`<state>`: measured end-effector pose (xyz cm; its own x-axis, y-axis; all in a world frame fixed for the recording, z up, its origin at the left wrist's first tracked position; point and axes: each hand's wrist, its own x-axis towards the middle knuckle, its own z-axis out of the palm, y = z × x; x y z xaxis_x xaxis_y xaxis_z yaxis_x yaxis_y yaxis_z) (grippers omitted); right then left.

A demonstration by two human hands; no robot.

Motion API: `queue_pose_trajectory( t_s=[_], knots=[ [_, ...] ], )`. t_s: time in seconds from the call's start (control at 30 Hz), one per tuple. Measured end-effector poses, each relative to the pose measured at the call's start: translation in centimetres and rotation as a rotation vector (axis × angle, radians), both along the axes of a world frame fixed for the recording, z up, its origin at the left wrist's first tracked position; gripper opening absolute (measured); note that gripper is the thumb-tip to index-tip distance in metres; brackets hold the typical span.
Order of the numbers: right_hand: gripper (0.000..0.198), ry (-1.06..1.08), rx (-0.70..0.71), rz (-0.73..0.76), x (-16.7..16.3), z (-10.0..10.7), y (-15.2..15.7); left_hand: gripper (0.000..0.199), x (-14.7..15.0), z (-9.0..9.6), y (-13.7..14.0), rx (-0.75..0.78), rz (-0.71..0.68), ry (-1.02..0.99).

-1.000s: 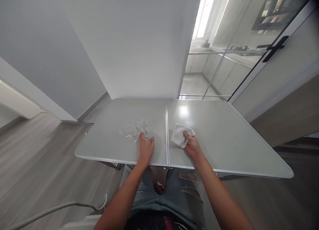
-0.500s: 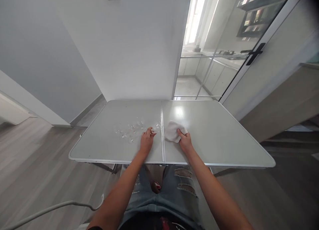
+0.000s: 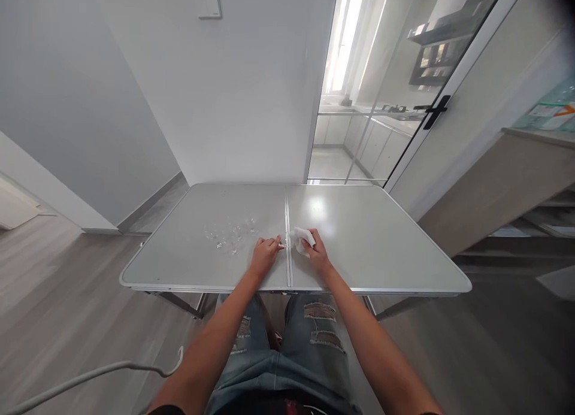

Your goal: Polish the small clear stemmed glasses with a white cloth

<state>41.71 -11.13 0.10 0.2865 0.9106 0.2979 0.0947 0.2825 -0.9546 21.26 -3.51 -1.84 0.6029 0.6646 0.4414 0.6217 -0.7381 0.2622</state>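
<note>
My left hand (image 3: 265, 254) is closed, its fingertips pinching the narrow end of a small clear glass (image 3: 284, 244) that looks stemmed. The glass points right, and its far end meets a white cloth (image 3: 303, 240). Wrapped round that cloth is my right hand (image 3: 317, 251), its thumb on top. The cloth is bunched and hides part of the glass. Left of my left hand stand several clear glasses (image 3: 231, 235), grouped close together; their outlines are faint against the pale tabletop.
A pale folding table (image 3: 381, 241) with a metal rim and a centre seam stands against a white wall (image 3: 251, 91). Behind it to the right is a glass door with a black handle (image 3: 435, 112). A grey cable (image 3: 103, 368) curves at lower left.
The cloth, spread flat earlier, is now bunched up against the glass. Both hands have come closer together at the table seam. My view has shifted slightly to the right.
</note>
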Motion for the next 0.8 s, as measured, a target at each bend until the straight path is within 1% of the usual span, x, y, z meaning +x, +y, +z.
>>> queue_pose_trajectory(
  t_s=[0.13, 0.2, 0.27, 0.33, 0.4, 0.47, 0.53, 0.6, 0.7, 0.8],
  knots=[
    [0.030, -0.058, -0.043, 0.200, 0.1, 0.4, 0.2, 0.030, -0.7, 1.4, -0.3, -0.059, -0.125, 0.087],
    [0.031, -0.067, -0.056, 0.247, 0.2, 0.9, 0.3, 0.031, -1.2, 1.9, -0.4, -0.064, -0.148, 0.085],
    [0.031, -0.058, -0.061, 0.223, 0.2, 1.4, 0.4, 0.033, -1.7, 2.2, -0.3, -0.049, -0.121, 0.074],
    [0.032, -0.059, -0.075, 0.156, 0.3, 1.6, 0.5, 0.034, -2.1, 1.9, -0.2, -0.028, -0.070, 0.068],
    [0.035, -0.075, -0.086, 0.093, 0.2, 1.4, 0.7, 0.035, -2.4, 1.5, 0.0, -0.016, -0.028, 0.052],
    [0.034, -0.095, -0.095, 0.076, 0.1, 1.0, 0.7, 0.034, -2.6, 0.9, 0.0, -0.016, -0.014, 0.023],
    [0.031, -0.083, -0.104, 0.100, -0.1, 0.7, 0.7, 0.033, -2.6, 0.5, 0.0, -0.020, -0.015, 0.006],
    [0.031, -0.014, -0.121, 0.145, -0.2, 0.6, 0.6, 0.033, -2.6, 0.4, -0.1, -0.021, -0.032, 0.021],
    [0.036, 0.117, -0.150, 0.230, -0.3, 1.2, 0.3, 0.036, -2.5, 0.5, -0.2, -0.027, -0.059, 0.075],
    [0.039, 0.112, -0.153, 0.305, -0.4, 2.0, 0.3, 0.037, -2.5, 0.7, -0.4, -0.033, -0.062, 0.097]
  ],
)
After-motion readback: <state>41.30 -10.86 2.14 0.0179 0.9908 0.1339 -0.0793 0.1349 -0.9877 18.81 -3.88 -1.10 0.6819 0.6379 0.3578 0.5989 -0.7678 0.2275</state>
